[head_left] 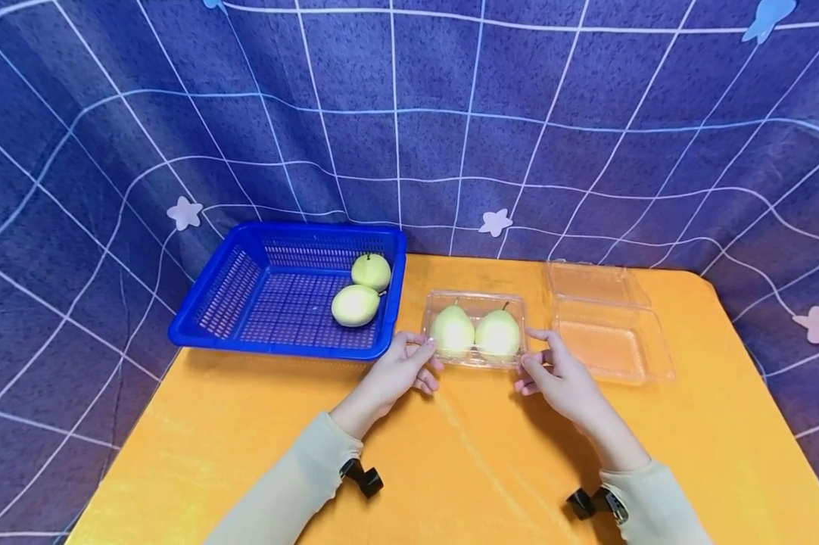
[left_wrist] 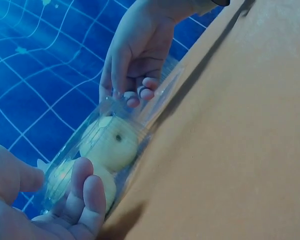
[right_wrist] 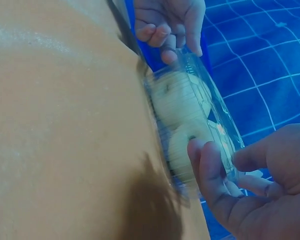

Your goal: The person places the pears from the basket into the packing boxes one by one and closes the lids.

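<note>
A clear plastic clamshell box (head_left: 476,362) with its lid down stands on the table in front of me. Two green pears (head_left: 453,331) are side by side inside it, seen through the plastic. My left hand (head_left: 401,365) holds the box's left end, thumb toward the front corner and index finger along the side. At the opposite end my right hand (head_left: 551,378) grips the right side between thumb and index finger, its other fingers curled below. Both wrist views show the pears' round bases through the box wall (left_wrist: 97,150), with fingers at each end.
To the left sits a blue plastic basket (head_left: 280,350) with two loose pears (head_left: 355,306) at its right side. A second clear clamshell box (head_left: 603,341) lies opened out on the right. Behind the orange table (head_left: 450,469) hangs a blue grid-patterned curtain (head_left: 437,136).
</note>
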### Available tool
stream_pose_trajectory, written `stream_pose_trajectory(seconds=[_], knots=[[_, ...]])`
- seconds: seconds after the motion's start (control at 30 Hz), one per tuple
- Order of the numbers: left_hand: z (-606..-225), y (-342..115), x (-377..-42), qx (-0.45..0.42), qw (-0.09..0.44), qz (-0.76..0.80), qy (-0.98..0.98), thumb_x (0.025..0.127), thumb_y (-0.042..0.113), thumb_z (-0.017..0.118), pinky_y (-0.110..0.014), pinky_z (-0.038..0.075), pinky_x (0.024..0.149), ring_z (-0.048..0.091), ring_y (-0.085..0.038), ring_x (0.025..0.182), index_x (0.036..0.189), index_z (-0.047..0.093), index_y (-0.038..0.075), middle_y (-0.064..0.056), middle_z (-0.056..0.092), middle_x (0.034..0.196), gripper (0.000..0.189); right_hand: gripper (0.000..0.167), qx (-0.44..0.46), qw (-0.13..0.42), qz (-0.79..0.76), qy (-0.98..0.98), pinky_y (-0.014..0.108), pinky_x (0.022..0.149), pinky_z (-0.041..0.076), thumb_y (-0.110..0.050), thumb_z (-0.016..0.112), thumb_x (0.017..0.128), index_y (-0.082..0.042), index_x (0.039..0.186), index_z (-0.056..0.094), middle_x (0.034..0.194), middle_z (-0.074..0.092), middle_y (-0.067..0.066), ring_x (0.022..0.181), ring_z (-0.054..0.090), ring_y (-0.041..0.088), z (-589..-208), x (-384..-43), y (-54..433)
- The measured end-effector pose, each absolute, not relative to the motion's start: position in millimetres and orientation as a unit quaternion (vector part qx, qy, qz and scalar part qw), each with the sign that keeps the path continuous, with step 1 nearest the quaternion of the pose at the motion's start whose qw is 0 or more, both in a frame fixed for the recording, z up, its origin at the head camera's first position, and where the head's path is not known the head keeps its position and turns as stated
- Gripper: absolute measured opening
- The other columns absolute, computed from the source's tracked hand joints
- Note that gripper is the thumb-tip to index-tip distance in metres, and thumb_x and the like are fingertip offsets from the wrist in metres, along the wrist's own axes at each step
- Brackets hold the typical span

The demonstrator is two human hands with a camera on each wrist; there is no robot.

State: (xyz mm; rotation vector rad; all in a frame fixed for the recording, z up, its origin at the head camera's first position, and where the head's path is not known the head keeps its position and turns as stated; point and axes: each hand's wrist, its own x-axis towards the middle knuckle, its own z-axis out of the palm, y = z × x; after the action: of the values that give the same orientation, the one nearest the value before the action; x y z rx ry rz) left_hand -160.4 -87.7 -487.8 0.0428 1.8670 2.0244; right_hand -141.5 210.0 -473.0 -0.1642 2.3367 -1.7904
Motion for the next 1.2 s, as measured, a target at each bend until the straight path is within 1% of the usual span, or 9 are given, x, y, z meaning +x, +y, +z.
stream_pose_trajectory(seconds=[0.1,0.23,0.37,0.47,0.57,0.63,0.8,0.93,1.2], knots=[[-488.3,-88.5,-160.5,0.016,0.196,0.722,0.663,0.118,0.021,0.05,-0.031,0.062,0.068,0.071,-0.017,0.068,0.14,0.037,-0.002,-0.021,0.072,0.106,0.034,0.054,-0.05,0.095,-0.611,0.784,0.036,0.076,0.066,-0.003,0.055,0.113,0.004,0.162,0.032,0.109,0.067,0.032,0.084,0.079,0.031,-473.8,-141.7,209.4],[-488.2,-88.6,-160.6,0.004,0.199,0.724,0.661,0.117,0.014,0.05,-0.03,0.062,0.068,0.071,-0.016,0.068,0.135,0.039,-0.001,-0.022,0.073,0.106,0.026,0.055,-0.048,0.09,-0.618,0.779,0.037,0.076,0.066,-0.003,0.056,0.113,0.004,0.162,0.033,0.11,0.066,0.031,0.085,0.079,0.033,-474.1,-141.4,208.9],[-489.5,-88.5,-161.3,-0.004,0.202,0.722,0.662,0.117,0.015,0.051,-0.029,0.062,0.067,0.071,-0.016,0.067,0.129,0.043,0.0,-0.023,0.073,0.104,0.021,0.056,-0.041,0.09,-0.624,0.775,0.037,0.077,0.066,-0.002,0.056,0.112,0.002,0.163,0.032,0.112,0.066,0.033,0.085,0.079,0.035,-473.9,-142.6,209.0],[-490.7,-88.4,-161.9,-0.004,0.201,0.72,0.664,0.117,0.015,0.051,-0.03,0.062,0.067,0.071,-0.016,0.067,0.126,0.045,0.0,-0.021,0.072,0.101,0.02,0.06,-0.035,0.092,-0.626,0.774,0.037,0.078,0.066,-0.001,0.055,0.112,0.0,0.165,0.028,0.114,0.066,0.033,0.087,0.078,0.034,-473.8,-143.3,209.0],[-490.3,-88.6,-162.0,-0.004,0.202,0.72,0.663,0.116,0.016,0.052,-0.03,0.062,0.067,0.071,-0.016,0.067,0.126,0.045,0.0,-0.02,0.072,0.1,0.02,0.065,-0.032,0.095,-0.617,0.78,0.036,0.08,0.066,-0.002,0.055,0.112,0.003,0.168,0.022,0.116,0.066,0.032,0.088,0.079,0.034,-473.6,-143.3,209.2],[-489.5,-89.0,-162.0,-0.002,0.203,0.719,0.665,0.117,0.016,0.052,-0.03,0.062,0.067,0.071,-0.015,0.067,0.126,0.046,-0.001,-0.019,0.071,0.099,0.02,0.064,-0.034,0.097,-0.607,0.788,0.035,0.08,0.066,-0.003,0.054,0.113,0.009,0.167,0.023,0.116,0.067,0.033,0.089,0.079,0.034,-473.4,-143.3,209.6],[-486.6,-90.0,-162.3,0.001,0.218,0.706,0.673,0.117,0.017,0.05,-0.027,0.06,0.064,0.069,-0.014,0.066,0.121,0.049,-0.002,-0.01,0.068,0.092,0.019,0.052,-0.039,0.109,-0.599,0.793,0.034,0.081,0.065,-0.005,0.051,0.114,0.018,0.158,0.035,0.116,0.069,0.035,0.088,0.079,0.028,-473.2,-144.3,211.2],[-485.7,-89.8,-162.8,0.011,0.228,0.699,0.677,0.118,0.018,0.048,-0.026,0.059,0.063,0.068,-0.013,0.065,0.117,0.051,-0.004,-0.007,0.066,0.088,0.022,0.05,-0.036,0.123,-0.622,0.773,0.034,0.082,0.065,-0.003,0.05,0.115,0.019,0.157,0.035,0.117,0.069,0.036,0.087,0.078,0.024,-472.2,-143.7,211.3],[-488.3,-91.1,-162.5,0.011,0.227,0.699,0.679,0.117,0.017,0.048,-0.027,0.059,0.064,0.067,-0.014,0.065,0.119,0.052,-0.006,-0.007,0.065,0.087,0.023,0.051,-0.024,0.136,-0.647,0.75,0.034,0.083,0.065,-0.001,0.049,0.114,0.018,0.158,0.033,0.117,0.066,0.034,0.088,0.08,0.026,-471.4,-141.6,207.3]])
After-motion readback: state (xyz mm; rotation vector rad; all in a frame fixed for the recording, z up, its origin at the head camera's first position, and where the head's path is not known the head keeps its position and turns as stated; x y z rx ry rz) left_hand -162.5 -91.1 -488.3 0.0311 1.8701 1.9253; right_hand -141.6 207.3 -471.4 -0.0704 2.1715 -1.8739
